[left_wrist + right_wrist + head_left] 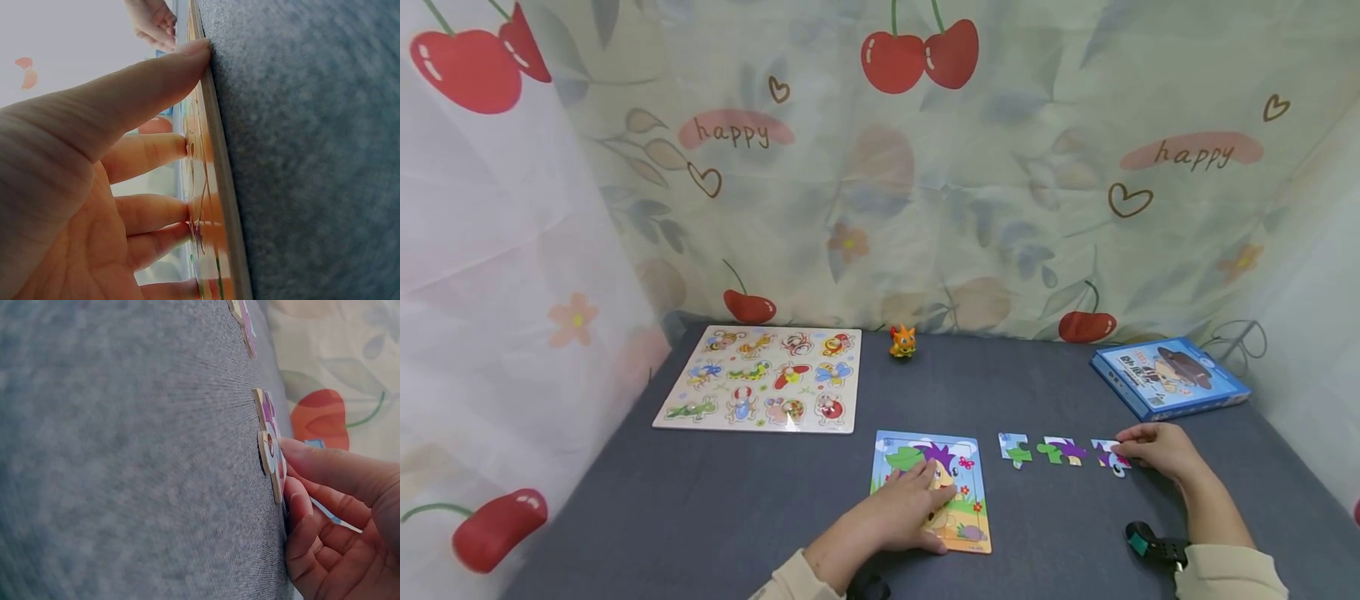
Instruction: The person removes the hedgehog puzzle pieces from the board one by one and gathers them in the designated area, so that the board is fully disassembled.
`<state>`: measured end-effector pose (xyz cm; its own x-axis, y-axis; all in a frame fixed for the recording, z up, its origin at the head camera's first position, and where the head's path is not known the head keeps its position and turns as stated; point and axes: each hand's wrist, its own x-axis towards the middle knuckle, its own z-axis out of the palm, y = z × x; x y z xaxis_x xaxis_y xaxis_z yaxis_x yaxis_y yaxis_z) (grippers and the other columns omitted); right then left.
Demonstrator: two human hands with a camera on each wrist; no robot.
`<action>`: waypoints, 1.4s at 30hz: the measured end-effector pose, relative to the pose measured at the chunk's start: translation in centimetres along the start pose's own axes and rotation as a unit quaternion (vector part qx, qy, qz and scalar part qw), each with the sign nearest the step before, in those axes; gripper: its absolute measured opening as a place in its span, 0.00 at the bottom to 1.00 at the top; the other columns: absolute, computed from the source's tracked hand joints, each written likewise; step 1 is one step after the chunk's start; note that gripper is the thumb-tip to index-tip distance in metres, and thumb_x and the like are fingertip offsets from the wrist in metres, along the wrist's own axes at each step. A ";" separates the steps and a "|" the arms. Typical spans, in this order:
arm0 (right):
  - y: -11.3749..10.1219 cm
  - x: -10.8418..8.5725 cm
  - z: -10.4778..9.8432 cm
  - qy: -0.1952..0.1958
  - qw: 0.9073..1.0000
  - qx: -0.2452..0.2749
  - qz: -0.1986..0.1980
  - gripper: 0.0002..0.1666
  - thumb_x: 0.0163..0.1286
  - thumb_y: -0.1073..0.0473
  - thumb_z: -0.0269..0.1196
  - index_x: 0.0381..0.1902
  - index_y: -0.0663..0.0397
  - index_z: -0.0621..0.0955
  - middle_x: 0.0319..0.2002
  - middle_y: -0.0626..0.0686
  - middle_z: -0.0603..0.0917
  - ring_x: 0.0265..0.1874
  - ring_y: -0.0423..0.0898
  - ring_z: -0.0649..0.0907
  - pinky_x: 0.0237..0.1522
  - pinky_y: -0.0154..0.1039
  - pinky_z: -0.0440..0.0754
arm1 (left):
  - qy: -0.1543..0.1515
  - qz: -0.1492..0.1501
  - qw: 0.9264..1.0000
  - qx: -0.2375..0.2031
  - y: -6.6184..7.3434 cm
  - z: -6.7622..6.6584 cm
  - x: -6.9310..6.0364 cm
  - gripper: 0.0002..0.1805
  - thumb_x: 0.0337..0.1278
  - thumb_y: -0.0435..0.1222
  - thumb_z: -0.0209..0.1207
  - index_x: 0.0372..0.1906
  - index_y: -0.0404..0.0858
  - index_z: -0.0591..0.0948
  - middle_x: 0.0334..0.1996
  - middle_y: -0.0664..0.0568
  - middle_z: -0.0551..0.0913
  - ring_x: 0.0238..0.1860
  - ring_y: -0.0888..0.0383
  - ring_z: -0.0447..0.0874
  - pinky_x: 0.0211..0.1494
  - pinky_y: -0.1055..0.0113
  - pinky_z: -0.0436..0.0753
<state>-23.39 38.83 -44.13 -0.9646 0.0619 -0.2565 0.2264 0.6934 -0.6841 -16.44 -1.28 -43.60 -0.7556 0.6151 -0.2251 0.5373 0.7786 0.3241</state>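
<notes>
A wooden jigsaw puzzle board (962, 533) with a purple-haired cartoon figure lies on the dark table. Across its middle rests my left hand (904, 510), fingers spread and nearly straight; the left wrist view shows the fingertips on its face and the thumb at its edge (228, 206). To the board's right lie a green-and-blue puzzle piece (1015, 448) and a green-and-purple one (1062, 451). My right hand (1165, 450) pinches a third puzzle piece (1108, 457), purple with an eye, between thumb and fingers. That piece (269, 447) lies flat on the cloth.
A peg puzzle board with insects (763, 379) lies at the back left. Near the back curtain stands a small orange toy figure (902, 341). A blue box (1172, 379) sits at the back right, with a loose cable (1253, 337) behind it.
</notes>
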 end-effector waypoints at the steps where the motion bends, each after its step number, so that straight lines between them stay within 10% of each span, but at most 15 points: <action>1: 0.0 -0.1 0.0 -0.001 1.000 0.000 -0.001 0.24 0.60 0.54 0.66 0.43 0.72 0.79 0.28 0.43 0.83 0.28 0.38 0.75 0.30 0.34 0.76 | 0.001 0.000 1.000 0.000 0.0 0.0 0.0 0.38 0.45 0.54 0.66 0.65 0.54 0.69 0.71 0.44 0.58 0.73 0.50 0.53 0.69 0.48 0.62; 15: -1.1 -0.8 0.6 0.016 1.000 -0.010 -0.021 0.29 0.62 0.49 0.63 0.47 0.72 0.78 0.34 0.48 0.83 0.30 0.40 0.74 0.30 0.35 0.77 | 0.016 0.019 1.000 -0.002 -0.5 -0.7 -0.3 0.38 0.44 0.54 0.66 0.64 0.51 0.70 0.69 0.44 0.63 0.70 0.51 0.59 0.68 0.54 0.66; 31: -7.3 -1.8 4.9 -0.005 0.996 0.022 -0.088 0.30 0.61 0.49 0.64 0.51 0.69 0.77 0.36 0.52 0.84 0.31 0.42 0.78 0.30 0.35 0.78 | 0.055 -0.041 0.991 -0.114 -6.7 -2.0 -0.7 0.45 0.40 0.55 0.68 0.67 0.43 0.67 0.70 0.44 0.61 0.72 0.46 0.55 0.72 0.48 0.55; 42: -12.0 -1.6 9.1 -0.030 0.988 0.022 -0.147 0.26 0.58 0.52 0.67 0.48 0.67 0.80 0.35 0.54 0.83 0.30 0.44 0.77 0.30 0.36 0.77 | 0.025 -0.048 0.988 -0.142 -7.8 -1.6 -0.8 0.48 0.38 0.55 0.69 0.68 0.42 0.65 0.73 0.45 0.54 0.73 0.45 0.50 0.71 0.47 0.58</action>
<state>-23.33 23.88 -41.78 -0.9801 -0.1814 -0.0804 -0.0564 0.6433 -0.7636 -20.65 -8.05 -44.45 -0.8193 0.5283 -0.2229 0.3419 0.7622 0.5497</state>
